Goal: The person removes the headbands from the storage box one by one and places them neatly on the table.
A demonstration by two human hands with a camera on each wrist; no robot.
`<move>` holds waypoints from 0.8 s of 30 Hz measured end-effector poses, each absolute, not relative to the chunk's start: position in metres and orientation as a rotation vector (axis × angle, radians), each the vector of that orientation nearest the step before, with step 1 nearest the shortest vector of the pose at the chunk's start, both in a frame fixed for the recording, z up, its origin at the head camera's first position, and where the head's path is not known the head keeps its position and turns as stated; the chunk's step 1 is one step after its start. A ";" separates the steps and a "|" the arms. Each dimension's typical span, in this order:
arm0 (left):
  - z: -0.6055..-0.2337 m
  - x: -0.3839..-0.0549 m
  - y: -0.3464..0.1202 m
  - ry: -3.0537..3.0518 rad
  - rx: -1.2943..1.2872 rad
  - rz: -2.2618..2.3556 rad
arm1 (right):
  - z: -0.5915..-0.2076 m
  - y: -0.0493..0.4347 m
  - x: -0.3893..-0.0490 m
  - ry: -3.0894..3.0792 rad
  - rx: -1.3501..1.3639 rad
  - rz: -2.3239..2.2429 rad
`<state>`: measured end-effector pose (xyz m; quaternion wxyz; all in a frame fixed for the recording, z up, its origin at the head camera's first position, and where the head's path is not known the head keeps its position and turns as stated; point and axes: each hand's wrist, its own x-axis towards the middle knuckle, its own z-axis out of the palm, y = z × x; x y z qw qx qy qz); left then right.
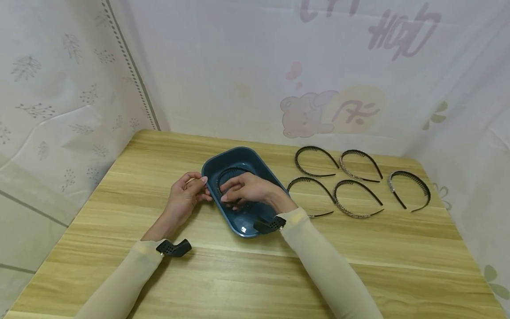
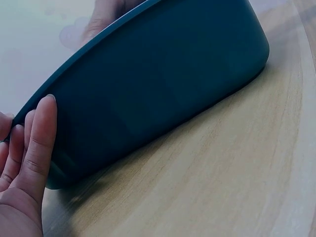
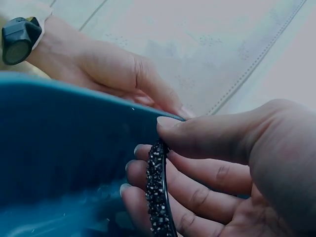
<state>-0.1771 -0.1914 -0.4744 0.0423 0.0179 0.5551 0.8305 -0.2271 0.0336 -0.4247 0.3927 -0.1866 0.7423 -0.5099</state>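
A deep blue plastic tub [image 1: 260, 165] stands on the table, left of the middle. My left hand [image 1: 183, 197] pinches its left rim, thumb on top and fingers against the outer wall [image 2: 158, 79]. Inside the tub, my right hand [image 1: 253, 188] holds a black toothed headband [image 1: 231, 169]. The right wrist view shows the thumb and fingers pinching the headband's band, covered with glittery dark and silver stones [image 3: 157, 192]. Part of the headband is hidden behind the right hand in the head view.
Several similar headbands [image 1: 358, 215] lie in two rough rows right of the tub, and one with a silvery side [image 1: 410, 173] lies farthest right. The wooden table [image 1: 223, 274] meets patterned curtains [image 1: 223, 79] at its back and sides.
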 end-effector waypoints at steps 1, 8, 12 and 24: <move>-0.475 -0.177 -0.191 1.698 0.055 2.542 | -0.425 0.035 -0.226 1.890 -0.477 -1.291; -0.475 -0.177 -0.190 1.687 0.071 2.562 | -0.423 0.046 -0.220 1.896 -0.524 -1.315; -0.475 -0.177 -0.190 1.678 0.080 2.566 | -0.419 0.057 -0.216 1.884 -0.588 -1.336; -0.475 -0.177 -0.190 1.686 0.044 2.558 | -0.395 0.088 -0.195 1.758 -0.803 -1.491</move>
